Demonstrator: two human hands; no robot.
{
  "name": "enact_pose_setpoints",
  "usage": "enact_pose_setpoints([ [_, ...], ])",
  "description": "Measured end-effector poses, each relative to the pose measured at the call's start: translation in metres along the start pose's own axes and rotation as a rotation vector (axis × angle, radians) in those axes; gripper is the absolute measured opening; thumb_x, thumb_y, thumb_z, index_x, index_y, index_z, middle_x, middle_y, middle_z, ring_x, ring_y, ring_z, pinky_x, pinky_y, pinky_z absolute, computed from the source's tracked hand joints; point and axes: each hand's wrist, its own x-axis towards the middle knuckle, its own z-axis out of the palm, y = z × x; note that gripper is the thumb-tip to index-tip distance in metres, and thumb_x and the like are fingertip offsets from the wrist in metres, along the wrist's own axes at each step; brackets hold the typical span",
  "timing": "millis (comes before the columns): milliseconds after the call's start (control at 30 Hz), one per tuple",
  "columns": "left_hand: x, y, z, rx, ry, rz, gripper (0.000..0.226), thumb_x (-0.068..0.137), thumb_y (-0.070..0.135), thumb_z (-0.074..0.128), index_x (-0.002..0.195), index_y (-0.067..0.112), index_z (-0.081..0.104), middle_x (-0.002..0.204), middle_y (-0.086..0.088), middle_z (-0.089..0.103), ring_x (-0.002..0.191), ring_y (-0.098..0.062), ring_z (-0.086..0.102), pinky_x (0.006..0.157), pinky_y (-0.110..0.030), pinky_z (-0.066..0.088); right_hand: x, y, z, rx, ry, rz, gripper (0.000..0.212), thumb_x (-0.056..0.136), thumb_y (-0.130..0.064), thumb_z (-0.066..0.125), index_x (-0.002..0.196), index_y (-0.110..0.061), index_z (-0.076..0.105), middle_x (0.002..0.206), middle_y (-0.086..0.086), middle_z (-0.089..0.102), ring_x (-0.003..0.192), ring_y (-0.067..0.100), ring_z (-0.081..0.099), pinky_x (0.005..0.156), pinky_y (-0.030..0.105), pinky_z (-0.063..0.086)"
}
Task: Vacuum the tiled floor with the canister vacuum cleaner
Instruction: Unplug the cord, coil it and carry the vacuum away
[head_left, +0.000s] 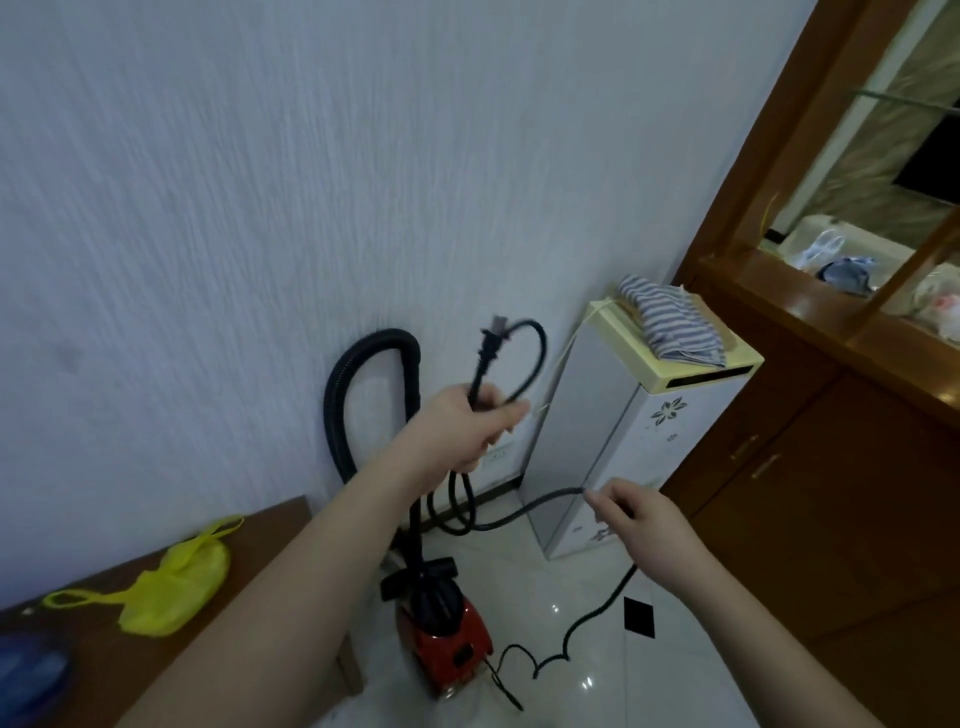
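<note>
Two hands on power cord (511, 519), left hand (467, 431) fingers gripping plug end, right hand (636, 525) fingers pinching it

no words, brand names or numbers can be read anywhere. the white tower cabinet (644, 441) bears only a dark flower motif near its top and a smaller, blurred decoration low on its front — neither is lettering. the red vacuum cleaner (452, 644) has a dark patch on its body — too blurred to tell whether it carries print.
</note>
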Motion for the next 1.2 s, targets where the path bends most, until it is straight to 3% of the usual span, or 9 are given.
enact_pose_setpoints([
  [200,-0.003,-0.024,0.047,0.363,0.029,0.084,0.028,0.085,0.048,0.064,0.098,0.024,0.065,0.089,0.013,0.066,0.082,0.0,0.06,0.065,-0.014,0.042,0.004,-0.044,-0.005,0.201,-0.049,0.004,0.026,0.098,-0.034,0.05,0.088,-0.017,0.067,0.059,-0.01,0.047,0.05,0.001,0.042,0.055,0.021,0.034],
  [333,-0.004,-0.021,0.047,0.419,-0.058,0.103,0.019,0.088,0.044,0.063,0.092,0.025,0.068,0.073,0.012,0.067,0.058,0.005,0.056,0.051,-0.008,0.036,0.001,-0.045,-0.012,0.4,-0.158,-0.028,0.024,0.099,-0.023,0.048,0.082,-0.022,0.064,0.065,0.0,0.043,0.061,0.016,0.038,0.057,0.026,0.033],
  [400,-0.003,-0.016,0.037,0.478,-0.122,0.098,0.021,0.092,0.039,0.06,0.083,0.022,0.067,0.063,0.009,0.065,0.044,0.006,0.05,0.044,-0.006,0.033,-0.001,-0.041,-0.014,0.321,-0.154,-0.076,0.021,0.099,-0.026,0.05,0.082,-0.025,0.063,0.063,-0.006,0.047,0.057,0.007,0.042,0.053,0.015,0.035],
  [500,-0.007,-0.009,0.024,0.456,-0.145,0.103,0.029,0.093,0.043,0.055,0.079,0.02,0.067,0.059,0.004,0.063,0.049,-0.003,0.051,0.055,-0.016,0.04,-0.001,-0.029,-0.012,0.137,-0.137,-0.138,0.017,0.097,-0.032,0.054,0.081,-0.033,0.059,0.066,-0.013,0.054,0.057,-0.004,0.048,0.056,0.008,0.039],
  [667,-0.01,0.001,-0.005,0.285,0.05,0.201,0.033,0.095,0.041,0.053,0.074,0.019,0.067,0.062,0.001,0.066,0.06,-0.017,0.051,0.068,-0.03,0.044,0.004,0.025,0.008,0.0,-0.201,0.059,0.024,0.097,-0.038,0.051,0.087,-0.027,0.069,0.095,-0.011,0.069,0.092,0.003,0.062,0.085,0.028,0.049],
  [800,-0.006,-0.006,-0.014,0.444,0.084,0.204,0.033,0.096,0.039,0.052,0.072,0.023,0.067,0.064,0.008,0.062,0.056,-0.009,0.046,0.06,-0.027,0.04,0.002,0.043,0.017,0.183,-0.088,0.106,0.032,0.101,-0.031,0.046,0.079,-0.017,0.064,0.082,-0.006,0.071,0.089,0.014,0.067,0.093,0.04,0.05],
  [933,-0.001,-0.037,0.004,0.267,0.184,0.04,0.04,0.098,0.041,0.047,0.074,0.014,0.065,0.078,-0.004,0.07,0.074,-0.017,0.066,0.075,-0.032,0.052,0.005,0.032,0.021,0.452,0.008,0.115,0.033,0.103,-0.028,0.041,0.084,-0.011,0.062,0.06,-0.003,0.05,0.059,0.014,0.054,0.083,0.049,0.056],
  [1033,0.0,-0.066,0.032,0.024,0.129,-0.076,0.037,0.098,0.036,0.05,0.074,0.01,0.057,0.057,-0.006,0.059,0.053,-0.028,0.059,0.075,-0.051,0.057,0.004,0.016,0.025,0.466,0.015,0.082,0.035,0.104,-0.03,0.036,0.087,-0.011,0.06,0.059,0.001,0.039,0.053,0.014,0.04,0.061,0.038,0.044],
  [1200,0.0,-0.09,0.062,-0.111,0.069,-0.129,0.037,0.093,0.045,0.055,0.1,0.01,0.066,0.062,0.0,0.048,0.044,-0.012,0.042,0.054,-0.032,0.046,0.005,0.003,0.033,0.348,-0.024,0.044,0.035,0.102,-0.038,0.038,0.083,-0.016,0.059,0.058,-0.002,0.037,0.052,0.013,0.034,0.052,0.029,0.03],
])
